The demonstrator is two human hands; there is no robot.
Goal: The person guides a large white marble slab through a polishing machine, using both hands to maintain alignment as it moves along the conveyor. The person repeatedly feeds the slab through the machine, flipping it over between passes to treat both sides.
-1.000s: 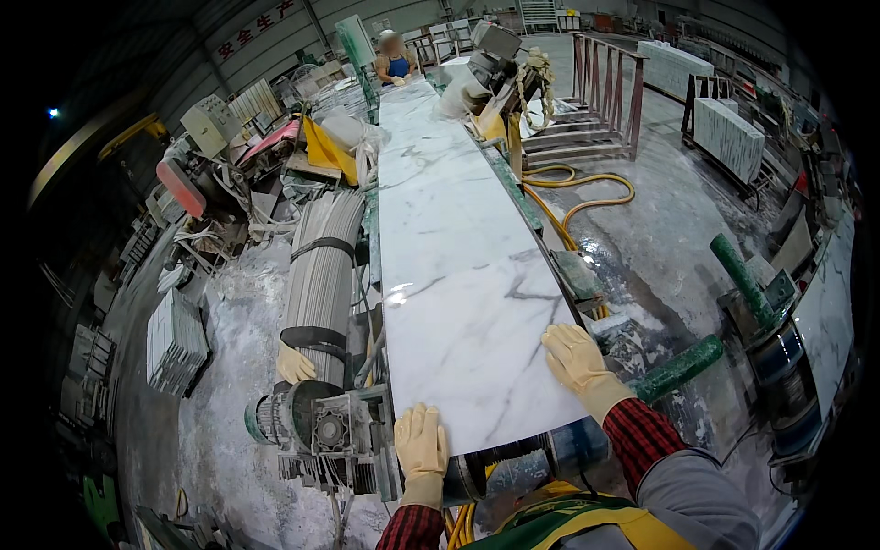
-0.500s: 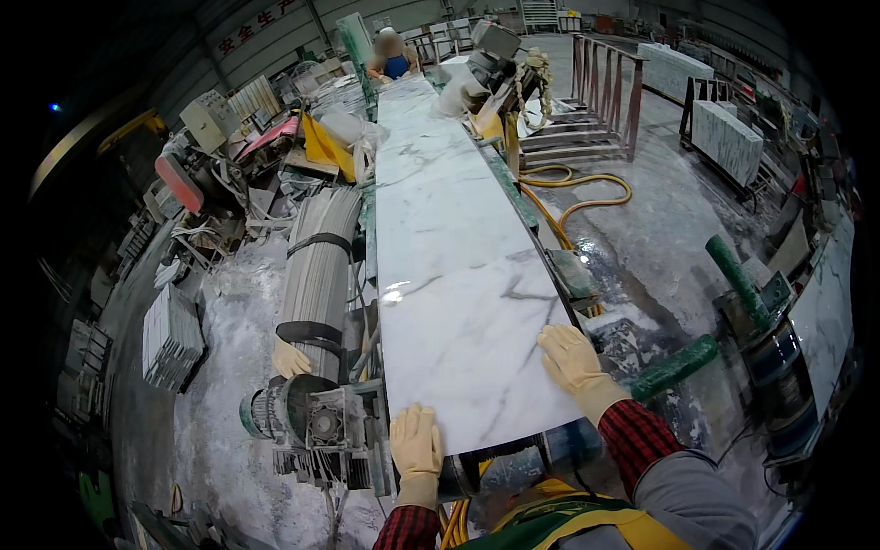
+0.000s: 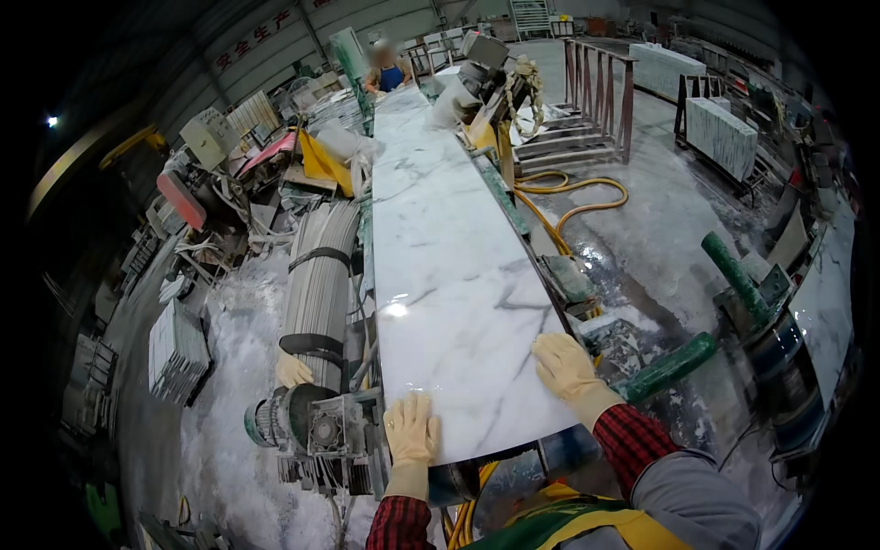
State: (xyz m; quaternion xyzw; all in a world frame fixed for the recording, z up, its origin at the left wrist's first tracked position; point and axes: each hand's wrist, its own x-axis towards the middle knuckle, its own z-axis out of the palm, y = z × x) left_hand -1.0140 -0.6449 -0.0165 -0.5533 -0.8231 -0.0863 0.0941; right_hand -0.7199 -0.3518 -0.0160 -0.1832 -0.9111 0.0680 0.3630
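A long white marble slab (image 3: 458, 275) with grey veins stretches away from me on a roller conveyor, its surface wet and shiny. My left hand (image 3: 412, 429), in a cream rubber glove, lies on the slab's near left corner with fingers stretched forward. At the near right edge rests my right hand (image 3: 568, 371), gloved alike, fingers extended on the stone and angled inward. Neither hand is wrapped round anything. Below the slab's near end a dark roller (image 3: 454, 484) shows in part.
A geared motor (image 3: 325, 429) and a strapped grey roll (image 3: 318, 275) flank the slab on the left. Green posts (image 3: 667, 367) stand to the right, near a yellow hose (image 3: 596, 203) and a metal rack (image 3: 596, 101). A co-worker (image 3: 390, 73) stands at the far end.
My left hand has slid slightly forward along the slab. The right hand has shifted a little left and nearer to me. The slab's near end sits slightly lower in the picture.
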